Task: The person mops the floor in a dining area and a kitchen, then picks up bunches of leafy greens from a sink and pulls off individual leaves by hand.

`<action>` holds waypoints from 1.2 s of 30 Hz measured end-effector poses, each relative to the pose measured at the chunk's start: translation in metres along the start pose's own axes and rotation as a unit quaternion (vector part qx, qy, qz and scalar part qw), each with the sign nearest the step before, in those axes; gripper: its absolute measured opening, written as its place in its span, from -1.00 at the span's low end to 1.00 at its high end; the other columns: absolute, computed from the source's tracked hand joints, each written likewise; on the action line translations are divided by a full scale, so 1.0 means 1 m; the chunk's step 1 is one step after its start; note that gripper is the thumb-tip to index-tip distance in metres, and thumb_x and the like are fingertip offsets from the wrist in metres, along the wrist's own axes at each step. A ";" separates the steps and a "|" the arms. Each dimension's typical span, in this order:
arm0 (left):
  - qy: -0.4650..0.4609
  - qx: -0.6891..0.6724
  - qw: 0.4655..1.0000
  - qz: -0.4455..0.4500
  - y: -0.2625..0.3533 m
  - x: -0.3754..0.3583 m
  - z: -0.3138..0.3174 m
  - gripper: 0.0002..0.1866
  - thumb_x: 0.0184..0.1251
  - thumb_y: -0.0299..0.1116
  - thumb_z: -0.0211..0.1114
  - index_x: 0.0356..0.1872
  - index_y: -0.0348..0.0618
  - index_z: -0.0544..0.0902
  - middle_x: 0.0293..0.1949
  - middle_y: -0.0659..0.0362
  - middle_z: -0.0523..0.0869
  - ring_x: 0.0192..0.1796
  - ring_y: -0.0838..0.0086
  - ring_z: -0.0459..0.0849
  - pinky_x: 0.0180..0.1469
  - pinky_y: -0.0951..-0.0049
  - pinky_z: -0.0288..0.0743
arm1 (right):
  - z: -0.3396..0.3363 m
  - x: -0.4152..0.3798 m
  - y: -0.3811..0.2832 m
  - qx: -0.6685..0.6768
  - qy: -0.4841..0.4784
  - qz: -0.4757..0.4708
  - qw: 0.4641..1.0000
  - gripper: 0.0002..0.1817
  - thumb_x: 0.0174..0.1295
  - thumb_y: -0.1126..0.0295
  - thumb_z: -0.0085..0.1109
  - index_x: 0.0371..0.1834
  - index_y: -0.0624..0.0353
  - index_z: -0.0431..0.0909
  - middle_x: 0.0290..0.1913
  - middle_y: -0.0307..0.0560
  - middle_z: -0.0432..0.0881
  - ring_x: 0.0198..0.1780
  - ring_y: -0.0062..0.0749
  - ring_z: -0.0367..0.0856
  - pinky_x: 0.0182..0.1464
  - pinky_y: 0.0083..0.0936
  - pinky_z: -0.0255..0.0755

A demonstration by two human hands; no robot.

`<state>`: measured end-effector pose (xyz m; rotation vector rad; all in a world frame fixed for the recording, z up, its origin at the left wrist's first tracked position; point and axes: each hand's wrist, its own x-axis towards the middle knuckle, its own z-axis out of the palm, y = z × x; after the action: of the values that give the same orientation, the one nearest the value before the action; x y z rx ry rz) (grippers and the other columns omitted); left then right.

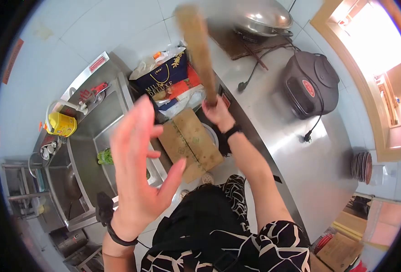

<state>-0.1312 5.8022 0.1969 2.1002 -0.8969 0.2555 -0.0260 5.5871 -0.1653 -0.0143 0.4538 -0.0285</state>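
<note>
My left hand (139, 181) is raised close to the camera, fingers stretched out and thumb apart, with nothing in it. Its fingertips are blurred. My right hand (218, 115) is wrapped around the lower end of a long, thick wooden stick (198, 50). The stick points up and away, and its far end is smeared. Just left of my right hand lies a closed cardboard box (189, 145), below the level of the counter. A dark blue gift bag (162, 79) with gold lettering stands behind the box, among plastic bags.
To the left is a steel sink (89, 154) with green vegetables (105, 156) and a yellow bottle (60, 124) by the tap. A steel counter (273, 127) on the right bears a black electric appliance (311, 84) with its cord, a lidded wok (264, 20) and stacked plates (361, 167).
</note>
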 end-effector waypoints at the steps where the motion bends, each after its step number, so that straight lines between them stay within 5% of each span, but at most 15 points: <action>1: -0.056 0.073 0.996 0.002 -0.011 -0.012 0.001 -0.36 -0.10 -0.64 0.28 0.14 -0.18 0.34 0.17 0.03 0.27 -0.08 0.40 0.51 -0.33 0.57 0.45 | 0.027 0.005 -0.015 0.001 0.046 -0.003 0.999 -0.58 0.26 0.06 -0.14 -0.12 0.25 0.32 -0.27 0.03 0.42 -0.15 -0.19 0.41 0.01 -0.35 0.36; 2: -0.096 0.031 0.993 -0.063 -0.024 -0.026 0.006 -0.38 -0.09 -0.64 0.27 0.12 -0.15 0.36 0.15 0.04 0.30 -0.06 0.36 0.50 -0.29 0.54 0.46 | 0.034 0.022 -0.040 -0.043 0.053 0.084 0.994 -0.48 0.23 -0.04 -0.16 -0.06 0.24 0.34 -0.20 0.03 0.49 -0.15 -0.25 0.48 -0.08 -0.37 0.43; 4: -0.153 -0.021 0.974 -0.168 -0.053 -0.063 0.018 -0.46 -0.05 -0.61 0.24 0.07 -0.11 0.41 0.09 0.06 0.37 -0.03 0.30 0.50 -0.22 0.50 0.47 | 0.061 0.029 -0.064 -0.269 -0.009 0.041 0.962 -0.44 0.22 -0.05 -0.14 0.03 0.25 0.31 -0.21 0.05 0.50 -0.17 -0.21 0.49 -0.07 -0.36 0.43; 6: -0.216 -0.017 0.949 -0.229 -0.070 -0.111 0.019 -0.58 0.02 -0.55 0.21 0.00 -0.10 0.47 -0.01 0.07 0.46 -0.06 0.28 0.53 -0.17 0.47 0.46 | 0.063 0.029 -0.076 -0.526 0.013 -0.021 0.850 -0.47 0.23 0.03 -0.09 0.08 0.26 0.27 -0.25 -0.01 0.53 -0.23 -0.32 0.51 -0.12 -0.42 0.44; 8: -0.253 -0.011 0.932 -0.260 -0.073 -0.155 0.012 -0.64 0.06 -0.51 0.19 -0.05 -0.10 0.50 -0.08 0.08 0.51 -0.07 0.28 0.54 -0.14 0.45 0.45 | 0.046 0.009 -0.098 -0.640 -0.003 -0.268 0.720 -0.67 0.22 0.35 -0.07 0.03 0.24 0.35 -0.33 -0.16 0.52 -0.34 -0.56 0.48 -0.28 -0.63 0.42; 10: -0.309 -0.068 0.855 -0.411 -0.071 -0.193 0.007 -0.71 0.10 -0.47 0.16 -0.09 -0.11 0.52 -0.20 0.08 0.55 -0.13 0.27 0.55 -0.14 0.40 0.45 | 0.037 -0.037 -0.114 -0.593 0.097 -0.436 0.670 -0.80 0.15 0.54 -0.14 -0.18 0.23 0.44 -0.45 -0.27 0.45 -0.49 -0.62 0.38 -0.44 -0.68 0.31; 12: -0.292 -0.080 0.840 -0.450 -0.072 -0.222 0.004 -0.71 0.10 -0.47 0.15 -0.09 -0.10 0.52 -0.22 0.08 0.56 -0.14 0.25 0.55 -0.14 0.38 0.45 | -0.011 -0.053 -0.147 -0.659 0.185 -0.491 0.538 -0.82 0.16 0.54 -0.13 -0.20 0.26 0.43 -0.30 -0.18 0.46 -0.30 -0.50 0.42 -0.24 -0.58 0.35; 14: -0.255 -0.079 0.822 -0.503 -0.072 -0.239 0.006 -0.71 0.11 -0.47 0.14 -0.09 -0.09 0.52 -0.24 0.07 0.56 -0.16 0.24 0.55 -0.14 0.37 0.44 | -0.031 -0.075 -0.150 -0.760 0.167 -0.452 0.436 -0.78 0.15 0.47 -0.09 -0.15 0.27 0.42 -0.14 0.01 0.42 -0.05 -0.28 0.36 0.08 -0.42 0.20; 17: -0.250 -0.088 0.844 -0.466 -0.076 -0.245 0.004 -0.71 0.15 -0.44 0.11 -0.06 -0.09 0.50 -0.22 0.06 0.56 -0.19 0.26 0.56 -0.13 0.37 0.44 | -0.018 -0.082 -0.117 -0.819 0.145 -0.383 0.402 -0.79 0.18 0.40 -0.05 -0.22 0.29 0.46 -0.31 -0.08 0.45 -0.26 -0.38 0.41 -0.15 -0.51 0.31; 18: -0.243 -0.096 0.844 -0.468 -0.076 -0.248 0.004 -0.70 0.17 -0.43 0.09 -0.04 -0.11 0.49 -0.20 0.06 0.56 -0.19 0.28 0.56 -0.13 0.39 0.44 | -0.034 -0.072 -0.118 -0.796 0.110 -0.391 0.449 -0.82 0.20 0.42 -0.07 -0.23 0.29 0.46 -0.42 -0.15 0.45 -0.40 -0.48 0.42 -0.33 -0.56 0.34; 21: -0.196 -0.125 0.835 -0.499 -0.086 -0.290 0.006 -0.69 0.18 -0.42 0.09 -0.02 -0.11 0.47 -0.20 0.05 0.56 -0.18 0.27 0.56 -0.12 0.39 0.44 | -0.032 -0.070 -0.085 -0.850 -0.081 -0.358 0.378 -0.84 0.22 0.44 -0.07 -0.21 0.25 0.45 -0.46 -0.20 0.45 -0.47 -0.58 0.40 -0.44 -0.65 0.30; 23: -0.180 -0.122 0.824 -0.523 -0.089 -0.329 0.010 -0.69 0.17 -0.40 0.11 -0.03 -0.11 0.48 -0.19 0.04 0.56 -0.17 0.26 0.56 -0.11 0.37 0.43 | -0.022 -0.089 -0.045 -0.701 -0.022 -0.076 0.709 -0.85 0.23 0.44 -0.07 -0.20 0.20 0.45 -0.47 -0.25 0.47 -0.49 -0.65 0.39 -0.45 -0.75 0.28; 29: -0.015 -0.180 0.759 -0.625 -0.079 -0.486 0.020 -0.72 0.16 -0.37 0.10 -0.09 -0.18 0.53 -0.29 0.00 0.63 -0.26 0.28 0.60 -0.15 0.34 0.45 | -0.045 -0.166 0.083 -0.703 -0.028 0.041 0.709 -0.86 0.21 0.43 -0.02 -0.20 0.18 0.45 -0.49 -0.28 0.47 -0.52 -0.70 0.37 -0.50 -0.77 0.27; 33: -0.014 -0.061 0.662 -0.747 -0.046 -0.634 0.044 -0.70 -0.01 -0.33 0.16 -0.20 -0.18 0.59 -0.30 -0.05 0.63 -0.25 0.18 0.60 -0.16 0.32 0.46 | -0.061 -0.223 0.158 -0.761 -0.107 0.155 0.621 -0.89 0.19 0.44 -0.01 -0.25 0.17 0.44 -0.50 -0.28 0.47 -0.53 -0.67 0.37 -0.50 -0.76 0.28; 36: 0.045 -0.165 0.562 -0.809 -0.010 -0.722 0.055 -0.71 -0.03 -0.42 0.17 -0.21 -0.19 0.61 -0.41 0.01 0.67 -0.38 0.31 0.64 -0.27 0.36 0.51 | -0.057 -0.262 0.235 -0.751 -0.111 0.222 0.612 -0.89 0.19 0.48 -0.07 -0.30 0.21 0.46 -0.51 -0.24 0.48 -0.52 -0.64 0.40 -0.46 -0.73 0.30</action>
<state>-0.6550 6.1343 -0.1774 1.6802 1.1697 -0.7271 -0.2807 5.8298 -0.1061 -1.5810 0.0953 0.8686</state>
